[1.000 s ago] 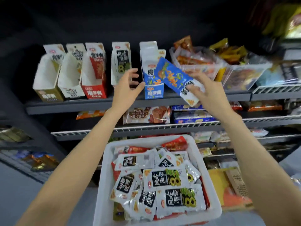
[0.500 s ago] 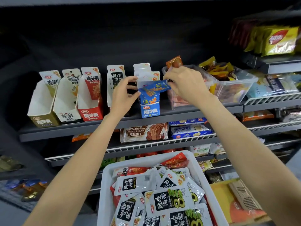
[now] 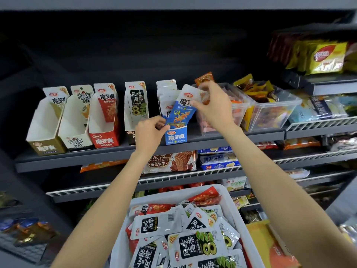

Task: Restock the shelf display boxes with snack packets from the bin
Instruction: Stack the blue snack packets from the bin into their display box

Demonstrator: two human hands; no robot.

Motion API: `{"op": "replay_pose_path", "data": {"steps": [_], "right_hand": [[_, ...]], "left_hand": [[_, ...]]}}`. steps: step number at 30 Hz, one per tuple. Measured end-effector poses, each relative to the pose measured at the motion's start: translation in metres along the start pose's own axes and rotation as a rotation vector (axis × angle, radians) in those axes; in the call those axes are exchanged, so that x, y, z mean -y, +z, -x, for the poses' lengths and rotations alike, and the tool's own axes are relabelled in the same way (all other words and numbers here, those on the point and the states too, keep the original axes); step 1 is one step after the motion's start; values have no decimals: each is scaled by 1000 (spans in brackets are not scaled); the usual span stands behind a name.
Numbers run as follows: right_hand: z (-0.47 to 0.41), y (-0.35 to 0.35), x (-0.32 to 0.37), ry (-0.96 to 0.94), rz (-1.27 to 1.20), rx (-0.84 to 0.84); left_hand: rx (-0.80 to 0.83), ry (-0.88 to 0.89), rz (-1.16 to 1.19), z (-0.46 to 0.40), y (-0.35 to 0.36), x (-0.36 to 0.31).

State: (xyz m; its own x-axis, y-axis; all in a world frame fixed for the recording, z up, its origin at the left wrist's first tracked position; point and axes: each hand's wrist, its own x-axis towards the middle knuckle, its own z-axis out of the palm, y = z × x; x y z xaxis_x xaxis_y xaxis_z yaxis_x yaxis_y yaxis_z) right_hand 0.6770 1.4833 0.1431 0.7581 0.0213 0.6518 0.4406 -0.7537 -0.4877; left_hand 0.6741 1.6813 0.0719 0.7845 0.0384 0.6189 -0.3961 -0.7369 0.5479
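Along the shelf (image 3: 116,161) in the middle of the frame stands a row of display boxes. At the far left the gold box (image 3: 45,128), the white box (image 3: 76,122) and the red box (image 3: 105,120) look empty or nearly so. Next to them the black-and-white seaweed box (image 3: 136,105) is partly hidden by the left hand (image 3: 149,134).

At centre frame, the left hand has its fingertips closed on the lower corner of a blue snack packet (image 3: 182,111). The packet stands tilted, its bottom end just over the mouth of the blue display box (image 3: 176,137). To the right, the right hand (image 3: 213,107) pinches the packet's white top edge between thumb and fingers. Right of that sit clear plastic tubs (image 3: 270,111) of other snacks.

The step in hand appears to be seating this blue packet in its matching box. The next move likely calls for straightening the packet, sliding it down behind the box's front wall, then letting go with both hands.

At lower centre the white bin (image 3: 249,238) is full of mostly white seaweed packets (image 3: 195,246), so much restocking remains.
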Motion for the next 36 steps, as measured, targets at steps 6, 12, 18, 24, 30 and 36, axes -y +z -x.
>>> {"op": "replay_pose_path", "data": {"steps": [6, 12, 18, 24, 30, 36], "right_hand": [[-3, 9, 7, 24, -255, 81], [-8, 13, -3, -197, -2, 76], [-20, 19, -2, -412, 35, 106], [-21, 14, 1, -573, 79, 106], [-8, 35, 3, -515, 216, 136], [2, 41, 2, -285, 75, -18]], "left_hand": [[-45, -42, 96, 4, 7, -4], [-24, -113, 99, 1, 11, -7], [35, -249, 355, 1, 14, -7], [25, -287, 460, 3, 21, -9], [9, -344, 566, 4, 26, -12], [86, -337, 693, 0, 20, -16]]}}
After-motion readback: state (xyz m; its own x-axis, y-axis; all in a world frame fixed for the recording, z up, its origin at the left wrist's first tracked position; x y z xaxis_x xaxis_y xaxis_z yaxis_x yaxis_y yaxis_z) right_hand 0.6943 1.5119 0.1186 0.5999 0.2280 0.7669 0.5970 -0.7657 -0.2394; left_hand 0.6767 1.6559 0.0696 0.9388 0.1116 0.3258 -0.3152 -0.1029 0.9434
